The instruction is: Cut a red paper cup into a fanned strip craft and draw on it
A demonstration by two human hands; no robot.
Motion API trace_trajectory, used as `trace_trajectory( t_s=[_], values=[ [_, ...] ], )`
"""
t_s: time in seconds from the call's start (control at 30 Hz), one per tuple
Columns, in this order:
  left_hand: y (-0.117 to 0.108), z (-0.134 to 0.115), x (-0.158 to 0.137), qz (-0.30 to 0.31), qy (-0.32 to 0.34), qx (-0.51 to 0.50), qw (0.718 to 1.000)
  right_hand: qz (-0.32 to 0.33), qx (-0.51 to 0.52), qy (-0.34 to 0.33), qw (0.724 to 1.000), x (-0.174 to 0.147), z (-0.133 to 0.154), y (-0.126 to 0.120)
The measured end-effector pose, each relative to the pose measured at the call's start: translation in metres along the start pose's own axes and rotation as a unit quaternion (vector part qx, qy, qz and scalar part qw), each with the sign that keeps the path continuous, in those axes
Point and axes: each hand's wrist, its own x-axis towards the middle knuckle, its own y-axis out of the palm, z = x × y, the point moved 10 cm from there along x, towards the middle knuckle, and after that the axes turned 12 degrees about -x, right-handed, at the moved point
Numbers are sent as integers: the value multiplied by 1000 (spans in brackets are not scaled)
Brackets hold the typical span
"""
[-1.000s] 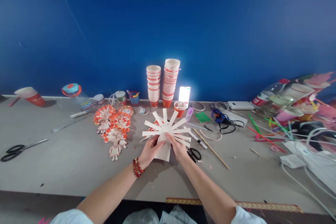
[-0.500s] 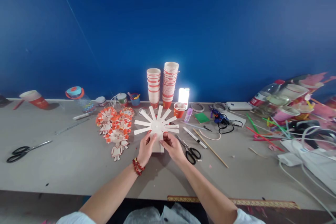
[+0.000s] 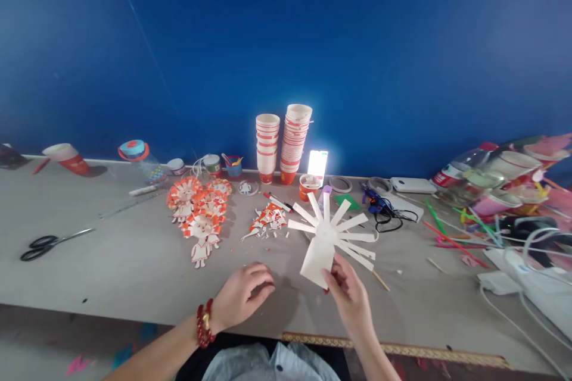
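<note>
My right hand (image 3: 351,289) pinches a white paper cup-out (image 3: 318,259) by its lower corner, thumb in front. Narrow strips fan out from the piece's round centre, and a wide flap hangs toward me, the whole thing tilted. My left hand (image 3: 249,294) hovers low over the table, its fingers loosely bent and the thumb apart, holding nothing. Beyond it lies a heap of orange and white paper scraps (image 3: 270,217). Finished-looking lion-like paper figures (image 3: 201,214) with orange manes are piled to the left. The cut-out hides the black-handled scissors that lay on the right.
Two tall stacks of paper cups (image 3: 267,146) stand at the back beside a lit phone (image 3: 317,164). At far left lie scissors (image 3: 56,243). A blue glue gun (image 3: 375,197) with black cord, bottles (image 3: 460,166) and white cables (image 3: 531,250) crowd the right.
The cut-out has moved right and tilted, now held by my right hand alone. My left hand has let go and drawn back toward me. The scrap heap has come into view.
</note>
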Motion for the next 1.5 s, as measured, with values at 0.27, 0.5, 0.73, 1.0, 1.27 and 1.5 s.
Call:
trace_trajectory(
  t_s=[0.27, 0.5, 0.73, 1.0, 1.27, 1.5],
  values=[
    [-10, 19, 41, 48, 95, 256, 961, 45, 25, 33, 998, -5, -11, 15],
    [-37, 46, 95, -72, 23, 320, 944, -48, 23, -2, 999, -10, -18, 1],
    [-66, 74, 136, -112, -36, 320, 940, -56, 4, -4, 998, -14, -21, -1],
    [-98, 81, 127, -186, -90, 323, 924, -113, 62, -3, 992, -18, -25, -15],
    [-90, 69, 119, -172, -50, 304, 936, -167, 141, 28, 975, -24, -33, -25],
    [-8, 51, 101, -22, 61, 262, 963, -210, 228, 37, 950, -25, -37, -35]
  ],
)
